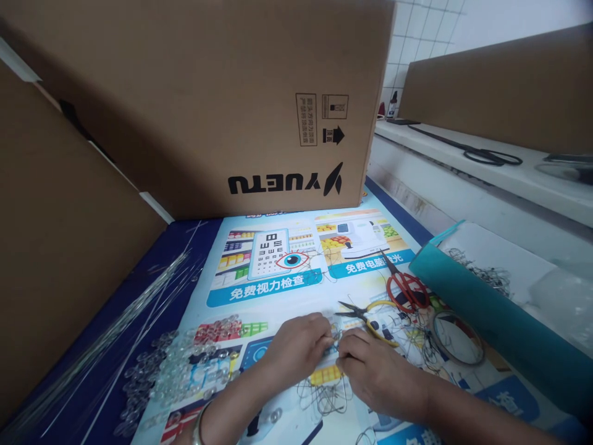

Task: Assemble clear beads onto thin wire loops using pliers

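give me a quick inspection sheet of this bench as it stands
surface: printed eye-test poster laid flat over a dark blue table
job's things: tangle of thin wire pieces under both hands; pile of small clear beads to the left
clutter: yellow-handled pliers, red-handled scissors, grey wire ring, teal rolled sheet, bundle of long clear rods
grips: left hand and right hand pinch a small wire piece between them
cables: nothing seen
surroundings: big brown cardboard box, white ledge with black scissors
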Demonstrator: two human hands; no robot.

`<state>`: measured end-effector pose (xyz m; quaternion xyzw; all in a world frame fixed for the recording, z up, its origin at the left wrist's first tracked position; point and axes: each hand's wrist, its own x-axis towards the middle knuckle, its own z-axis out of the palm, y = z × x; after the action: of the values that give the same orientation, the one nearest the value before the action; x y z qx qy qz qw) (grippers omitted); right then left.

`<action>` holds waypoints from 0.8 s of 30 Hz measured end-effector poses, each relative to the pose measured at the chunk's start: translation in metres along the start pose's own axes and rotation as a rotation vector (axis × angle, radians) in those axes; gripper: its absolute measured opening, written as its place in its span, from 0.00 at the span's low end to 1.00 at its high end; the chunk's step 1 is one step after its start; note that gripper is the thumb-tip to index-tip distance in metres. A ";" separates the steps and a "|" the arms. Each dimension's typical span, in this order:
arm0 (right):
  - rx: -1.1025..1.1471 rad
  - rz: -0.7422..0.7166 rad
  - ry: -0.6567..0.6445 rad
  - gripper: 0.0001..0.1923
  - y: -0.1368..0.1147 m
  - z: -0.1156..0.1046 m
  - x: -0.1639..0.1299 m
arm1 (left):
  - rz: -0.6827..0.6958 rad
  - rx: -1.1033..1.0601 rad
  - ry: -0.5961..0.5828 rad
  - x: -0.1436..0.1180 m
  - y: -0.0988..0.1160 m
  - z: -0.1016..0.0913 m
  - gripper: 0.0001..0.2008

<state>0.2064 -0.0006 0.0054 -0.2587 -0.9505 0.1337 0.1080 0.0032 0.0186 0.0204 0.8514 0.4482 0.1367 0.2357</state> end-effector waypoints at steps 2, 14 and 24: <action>-0.003 -0.003 0.004 0.08 0.000 -0.001 0.000 | 0.000 0.003 0.000 0.000 0.000 0.001 0.07; 0.004 -0.035 0.067 0.08 0.001 0.000 0.001 | 0.017 0.015 0.014 0.000 -0.001 0.006 0.07; 0.006 -0.034 0.065 0.08 0.002 0.000 0.001 | 0.092 -0.098 -0.071 -0.001 -0.001 -0.006 0.08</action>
<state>0.2065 0.0010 0.0049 -0.2463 -0.9505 0.1261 0.1417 -0.0002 0.0197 0.0249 0.8628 0.3928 0.1390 0.2864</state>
